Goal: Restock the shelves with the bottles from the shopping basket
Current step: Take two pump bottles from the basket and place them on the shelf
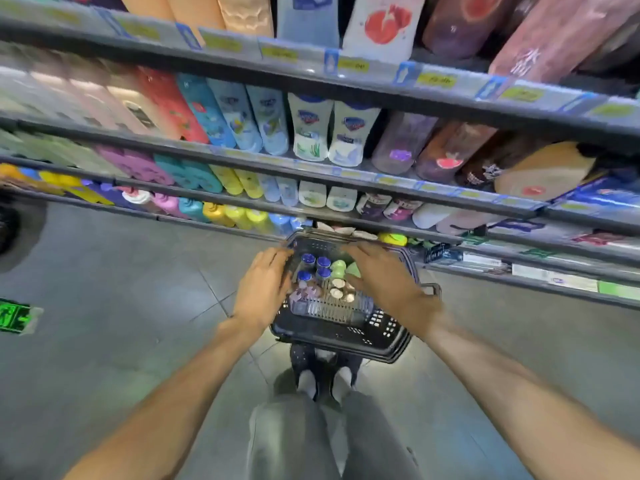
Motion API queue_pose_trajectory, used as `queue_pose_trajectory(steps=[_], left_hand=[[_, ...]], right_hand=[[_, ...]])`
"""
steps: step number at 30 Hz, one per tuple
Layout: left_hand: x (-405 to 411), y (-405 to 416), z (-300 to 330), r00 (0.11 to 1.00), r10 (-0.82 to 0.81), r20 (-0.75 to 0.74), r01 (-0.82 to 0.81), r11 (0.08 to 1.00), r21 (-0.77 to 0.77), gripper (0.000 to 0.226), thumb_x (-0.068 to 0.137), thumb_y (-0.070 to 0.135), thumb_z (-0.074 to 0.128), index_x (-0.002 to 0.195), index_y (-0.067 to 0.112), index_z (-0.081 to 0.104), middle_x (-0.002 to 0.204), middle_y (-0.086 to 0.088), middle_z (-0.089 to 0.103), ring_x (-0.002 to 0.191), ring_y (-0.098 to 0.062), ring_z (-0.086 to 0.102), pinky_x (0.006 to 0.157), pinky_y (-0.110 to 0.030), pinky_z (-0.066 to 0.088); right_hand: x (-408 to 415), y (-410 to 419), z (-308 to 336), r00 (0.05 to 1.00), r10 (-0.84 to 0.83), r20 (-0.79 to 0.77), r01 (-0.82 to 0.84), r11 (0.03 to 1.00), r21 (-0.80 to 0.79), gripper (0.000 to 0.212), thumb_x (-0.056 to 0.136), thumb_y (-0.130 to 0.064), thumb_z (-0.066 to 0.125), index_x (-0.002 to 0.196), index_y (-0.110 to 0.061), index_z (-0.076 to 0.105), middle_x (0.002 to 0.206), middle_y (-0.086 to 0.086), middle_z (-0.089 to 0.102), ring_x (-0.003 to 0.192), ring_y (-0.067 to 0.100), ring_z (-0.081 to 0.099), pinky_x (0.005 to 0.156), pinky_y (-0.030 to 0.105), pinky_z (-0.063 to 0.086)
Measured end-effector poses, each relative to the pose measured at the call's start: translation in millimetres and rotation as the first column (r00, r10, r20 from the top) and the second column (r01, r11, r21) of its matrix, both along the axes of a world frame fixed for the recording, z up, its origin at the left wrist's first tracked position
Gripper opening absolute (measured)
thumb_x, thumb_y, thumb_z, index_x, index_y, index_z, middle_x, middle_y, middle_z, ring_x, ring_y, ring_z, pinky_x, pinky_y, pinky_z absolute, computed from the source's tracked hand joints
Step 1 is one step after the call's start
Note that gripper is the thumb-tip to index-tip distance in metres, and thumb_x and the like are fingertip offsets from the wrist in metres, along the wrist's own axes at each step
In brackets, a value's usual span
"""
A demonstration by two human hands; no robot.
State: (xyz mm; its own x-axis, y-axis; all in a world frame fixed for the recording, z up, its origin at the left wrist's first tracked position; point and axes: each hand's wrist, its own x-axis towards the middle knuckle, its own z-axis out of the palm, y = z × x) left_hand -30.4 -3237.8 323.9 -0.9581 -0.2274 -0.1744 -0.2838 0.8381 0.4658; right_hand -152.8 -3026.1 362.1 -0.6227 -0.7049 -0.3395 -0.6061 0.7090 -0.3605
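Grey tiled floor (104,278); green floor sticker (15,315) at left edge; yellow price labels (434,79) along dark rails.

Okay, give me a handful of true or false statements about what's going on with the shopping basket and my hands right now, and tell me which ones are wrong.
1. The shopping basket sits on the floor in front of the shelves. True.
2. The basket is empty. False: it holds bottles standing upright, among them blue-capped bottles and green-capped bottles.
3. Both hands reach down over the basket. True: the left hand is at its left side and the right hand over its right.
4. The right hand is lifting a bottle up to the top shelf. False: it is low over the basket, with no bottle raised.
5. The shelves are bare. False: they are lined with bottles.
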Motion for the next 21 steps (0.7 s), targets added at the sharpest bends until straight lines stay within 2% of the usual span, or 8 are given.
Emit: queue_pose_trajectory(steps=[7, 10, 12, 15, 17, 19, 20, 21], left_hand=[[17.7, 25.3, -156.3, 0.958, 0.087, 0.273, -0.102, 0.994, 0.041, 0.041, 0.089, 0.003, 0.058, 0.129, 0.012, 0.058, 0.126, -0.010, 0.059, 0.113, -0.035, 0.058, 0.094, -0.046, 0.051], [20.5, 33.7, -236.3, 0.925, 0.084, 0.371, -0.100, 0.995, 0.023, 0.044, 0.091, 0.004, 0.056, 0.134, 0.012, 0.055, 0.130, -0.011, 0.059, 0.117, -0.035, 0.057, 0.094, -0.045, 0.049], [17.4, 35.7, -291.8, 0.903, 0.086, 0.421, -0.093, 0.996, -0.005, 0.045, 0.096, 0.006, 0.052, 0.140, 0.010, 0.052, 0.136, -0.011, 0.057, 0.123, -0.033, 0.054, 0.100, -0.041, 0.045], [8.5, 32.5, -367.8, 0.861, 0.082, 0.503, -0.055, 0.996, -0.067, 0.042, 0.100, 0.007, 0.045, 0.142, 0.007, 0.048, 0.142, -0.009, 0.053, 0.132, -0.029, 0.048, 0.107, -0.035, 0.039], [-0.4, 28.8, -408.8, 0.861, 0.092, 0.500, -0.028, 0.990, -0.135, 0.037, 0.099, 0.006, 0.051, 0.136, 0.005, 0.054, 0.136, -0.011, 0.056, 0.128, -0.030, 0.052, 0.103, -0.038, 0.044], [-7.6, 24.2, -444.2, 0.879, 0.129, 0.459, -0.037, 0.978, -0.205, 0.030, 0.098, 0.009, 0.058, 0.127, 0.007, 0.062, 0.125, -0.011, 0.061, 0.118, -0.032, 0.059, 0.095, -0.042, 0.052], [-11.2, 24.3, -458.4, 0.858, 0.111, 0.502, -0.003, 0.978, -0.210, 0.030, 0.100, 0.011, 0.053, 0.129, 0.007, 0.060, 0.126, -0.011, 0.060, 0.121, -0.032, 0.056, 0.097, -0.043, 0.050], [-14.6, 25.2, -474.1, 0.836, 0.045, 0.546, 0.099, 0.968, -0.231, 0.034, 0.101, 0.011, 0.047, 0.133, 0.007, 0.055, 0.131, -0.011, 0.056, 0.127, -0.031, 0.050, 0.100, -0.042, 0.045]], right_hand=[[35.4, -11.5, -174.8, 0.970, -0.094, 0.224, 0.068, 0.990, 0.121, 0.055, 0.101, -0.035, 0.062, 0.149, -0.017, 0.043, 0.137, 0.009, 0.056, 0.121, 0.034, 0.059, 0.093, 0.045, 0.053], [45.1, -16.1, -254.2, 0.926, -0.170, 0.338, 0.125, 0.981, 0.150, 0.060, 0.103, -0.033, 0.059, 0.156, -0.018, 0.035, 0.143, 0.010, 0.053, 0.125, 0.031, 0.057, 0.096, 0.039, 0.048], [52.9, -18.9, -307.0, 0.889, -0.234, 0.394, 0.200, 0.972, 0.127, 0.064, 0.101, -0.030, 0.060, 0.158, -0.020, 0.033, 0.150, 0.009, 0.050, 0.131, 0.029, 0.052, 0.101, 0.036, 0.044], [63.3, -23.4, -380.1, 0.866, -0.297, 0.402, 0.283, 0.954, 0.094, 0.064, 0.096, -0.024, 0.068, 0.154, -0.014, 0.042, 0.144, 0.012, 0.056, 0.129, 0.033, 0.055, 0.101, 0.037, 0.045], [67.3, -24.6, -421.2, 0.856, -0.297, 0.423, 0.288, 0.954, 0.086, 0.064, 0.095, -0.024, 0.069, 0.153, -0.014, 0.043, 0.144, 0.011, 0.057, 0.129, 0.030, 0.057, 0.103, 0.036, 0.045], [70.0, -22.6, -456.6, 0.855, -0.278, 0.438, 0.302, 0.953, 0.016, 0.067, 0.094, -0.023, 0.070, 0.154, -0.021, 0.042, 0.145, 0.005, 0.058, 0.129, 0.023, 0.058, 0.107, 0.034, 0.046], [71.3, -20.8, -470.9, 0.851, -0.276, 0.447, 0.315, 0.949, -0.012, 0.068, 0.093, -0.022, 0.071, 0.154, -0.025, 0.042, 0.145, 0.003, 0.058, 0.130, 0.021, 0.057, 0.109, 0.035, 0.046], [72.5, -19.1, -484.3, 0.848, -0.278, 0.452, 0.326, 0.945, -0.030, 0.070, 0.092, -0.022, 0.070, 0.155, -0.028, 0.040, 0.146, 0.001, 0.057, 0.132, 0.020, 0.056, 0.111, 0.035, 0.045]])
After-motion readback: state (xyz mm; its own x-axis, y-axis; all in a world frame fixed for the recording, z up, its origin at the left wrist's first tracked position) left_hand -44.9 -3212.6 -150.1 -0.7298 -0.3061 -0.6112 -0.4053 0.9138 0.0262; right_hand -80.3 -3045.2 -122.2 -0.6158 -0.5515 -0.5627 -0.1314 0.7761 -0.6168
